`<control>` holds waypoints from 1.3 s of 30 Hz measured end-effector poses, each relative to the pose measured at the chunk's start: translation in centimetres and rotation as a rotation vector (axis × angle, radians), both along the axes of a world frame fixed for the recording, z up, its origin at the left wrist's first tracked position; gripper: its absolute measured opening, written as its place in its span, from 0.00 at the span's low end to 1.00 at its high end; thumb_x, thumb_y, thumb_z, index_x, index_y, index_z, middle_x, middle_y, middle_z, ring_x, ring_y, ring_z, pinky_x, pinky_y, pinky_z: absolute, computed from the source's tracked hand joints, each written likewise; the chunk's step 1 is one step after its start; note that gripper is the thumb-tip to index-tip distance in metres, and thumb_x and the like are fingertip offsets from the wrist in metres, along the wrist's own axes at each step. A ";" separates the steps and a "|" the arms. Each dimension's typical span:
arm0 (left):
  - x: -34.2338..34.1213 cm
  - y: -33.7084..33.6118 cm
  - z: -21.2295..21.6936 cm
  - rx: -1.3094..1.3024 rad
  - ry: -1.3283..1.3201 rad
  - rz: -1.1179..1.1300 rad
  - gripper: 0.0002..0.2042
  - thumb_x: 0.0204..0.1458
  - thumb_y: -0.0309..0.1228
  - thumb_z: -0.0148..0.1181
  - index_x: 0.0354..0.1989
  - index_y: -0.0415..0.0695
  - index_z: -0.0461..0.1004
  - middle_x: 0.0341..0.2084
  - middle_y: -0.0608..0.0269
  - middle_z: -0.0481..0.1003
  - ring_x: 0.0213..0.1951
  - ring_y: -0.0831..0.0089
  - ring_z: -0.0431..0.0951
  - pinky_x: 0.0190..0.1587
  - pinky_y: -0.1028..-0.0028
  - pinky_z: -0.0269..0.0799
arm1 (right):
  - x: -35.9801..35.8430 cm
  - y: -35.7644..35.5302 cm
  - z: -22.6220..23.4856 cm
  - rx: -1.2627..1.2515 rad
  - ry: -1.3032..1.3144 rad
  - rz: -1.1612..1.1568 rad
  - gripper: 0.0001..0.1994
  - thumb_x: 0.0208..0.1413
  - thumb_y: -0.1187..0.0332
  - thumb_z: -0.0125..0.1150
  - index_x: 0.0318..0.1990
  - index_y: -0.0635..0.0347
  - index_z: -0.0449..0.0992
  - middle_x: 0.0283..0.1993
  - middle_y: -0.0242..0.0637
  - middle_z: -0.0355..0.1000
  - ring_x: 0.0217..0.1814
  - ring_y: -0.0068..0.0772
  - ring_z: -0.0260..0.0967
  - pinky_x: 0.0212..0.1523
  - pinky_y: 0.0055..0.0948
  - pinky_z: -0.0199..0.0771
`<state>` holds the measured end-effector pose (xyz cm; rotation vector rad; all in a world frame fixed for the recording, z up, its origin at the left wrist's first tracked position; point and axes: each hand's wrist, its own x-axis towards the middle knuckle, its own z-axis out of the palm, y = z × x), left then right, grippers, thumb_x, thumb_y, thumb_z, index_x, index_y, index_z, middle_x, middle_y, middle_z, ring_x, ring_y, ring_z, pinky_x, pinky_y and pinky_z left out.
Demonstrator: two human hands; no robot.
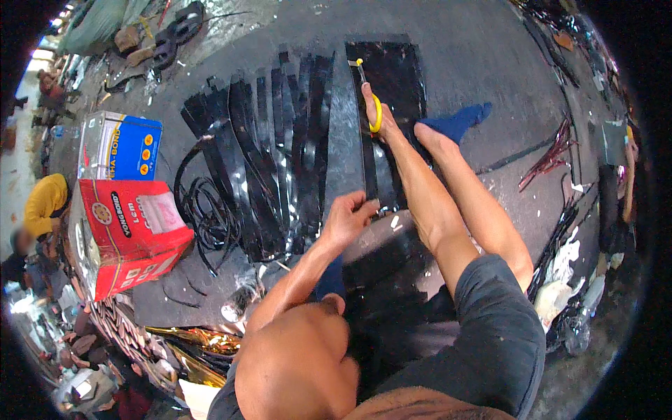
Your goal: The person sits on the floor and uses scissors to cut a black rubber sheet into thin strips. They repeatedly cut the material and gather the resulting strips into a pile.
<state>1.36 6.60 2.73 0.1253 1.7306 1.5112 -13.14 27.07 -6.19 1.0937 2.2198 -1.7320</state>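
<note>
A black sheet point(392, 77) lies flat on the dark floor ahead of me, with a narrow black strip point(369, 164) along its left edge. My right hand point(378, 117) is closed around a tool with a curved yellow handle point(379, 112) near the sheet's far left corner; the tool's exact kind is unclear. At the near end of that strip, my left hand point(350, 218) has its fingers curled, thumb and forefinger pinching its edge. Several long, glossy black strips point(280, 140) lie side by side to the left of the sheet.
A red and blue carton point(133, 224) stands at the left beside coiled black cord point(203, 217). My foot in a blue sock point(458, 124) rests right of the sheet. Scraps point(560, 280) line the right side. Another person in yellow point(45, 203) is at the far left.
</note>
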 end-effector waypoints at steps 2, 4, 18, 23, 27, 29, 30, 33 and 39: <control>0.0 0.0 0.9 0.000 -0.001 -0.015 0.10 0.58 0.33 0.58 0.29 0.39 0.75 0.20 0.75 0.69 0.22 0.86 0.64 0.24 0.80 0.57 | -3.3 2.7 -2.1 0.002 -0.034 0.044 0.57 0.43 0.16 0.31 0.43 0.73 0.77 0.31 0.50 0.73 0.31 0.41 0.71 0.27 0.38 0.66; 0.0 -0.5 2.5 0.035 -0.053 0.020 0.10 0.58 0.34 0.58 0.29 0.40 0.75 0.19 0.75 0.68 0.22 0.85 0.63 0.24 0.79 0.56 | -6.4 3.7 -1.7 0.023 -0.047 0.064 0.55 0.43 0.17 0.31 0.39 0.72 0.77 0.29 0.48 0.72 0.29 0.41 0.70 0.27 0.38 0.66; -1.5 -6.4 -1.2 -0.696 0.846 0.129 0.29 0.43 0.37 0.71 0.52 0.37 0.69 0.43 0.49 0.73 0.47 0.56 0.73 0.49 0.62 0.70 | -4.9 8.4 3.3 -0.273 0.179 0.124 0.42 0.49 0.20 0.32 0.21 0.57 0.66 0.12 0.33 0.60 0.09 0.29 0.61 0.13 0.29 0.65; -1.3 0.1 -9.9 -0.122 0.053 0.207 0.25 0.47 0.32 0.66 0.52 0.33 0.69 0.43 0.55 0.76 0.44 0.69 0.75 0.47 0.72 0.70 | 8.4 4.1 5.3 -0.326 0.087 0.010 0.43 0.50 0.21 0.29 0.18 0.57 0.65 0.11 0.33 0.59 0.09 0.31 0.59 0.13 0.29 0.63; -1.4 3.6 -15.8 -0.169 -0.054 0.257 0.28 0.45 0.29 0.65 0.56 0.32 0.67 0.46 0.51 0.76 0.49 0.66 0.76 0.52 0.70 0.69 | 20.2 -0.2 6.1 -0.481 -0.025 -0.015 0.43 0.50 0.21 0.30 0.20 0.58 0.67 0.13 0.35 0.62 0.11 0.31 0.61 0.13 0.29 0.63; -0.4 4.7 -16.0 -0.148 -0.034 0.338 0.26 0.46 0.28 0.65 0.54 0.32 0.68 0.38 0.56 0.76 0.40 0.70 0.75 0.45 0.73 0.69 | 25.0 -2.1 7.4 -0.555 -0.138 -0.045 0.42 0.51 0.22 0.34 0.25 0.60 0.68 0.15 0.34 0.62 0.12 0.30 0.62 0.14 0.29 0.64; 0.0 5.7 -14.5 -0.088 -0.027 0.346 0.24 0.47 0.28 0.64 0.53 0.32 0.69 0.31 0.61 0.76 0.33 0.74 0.73 0.37 0.74 0.68 | 27.2 -3.2 8.9 -0.536 -0.166 -0.084 0.42 0.52 0.23 0.34 0.25 0.61 0.67 0.15 0.35 0.62 0.13 0.30 0.63 0.15 0.29 0.66; -0.2 7.0 -12.5 -0.154 -0.029 0.300 0.25 0.46 0.29 0.68 0.52 0.32 0.70 0.31 0.60 0.77 0.33 0.72 0.75 0.37 0.72 0.70 | 32.7 -5.3 9.5 -0.540 -0.326 -0.079 0.42 0.50 0.22 0.35 0.25 0.61 0.67 0.15 0.35 0.63 0.13 0.31 0.65 0.16 0.32 0.68; -1.5 5.9 -13.2 -0.284 -0.004 0.133 0.12 0.46 0.30 0.70 0.34 0.38 0.75 0.23 0.65 0.76 0.24 0.76 0.74 0.26 0.75 0.69 | 36.2 -8.4 10.5 -0.619 -0.416 0.058 0.46 0.47 0.19 0.29 0.27 0.62 0.69 0.17 0.35 0.65 0.15 0.31 0.67 0.17 0.28 0.68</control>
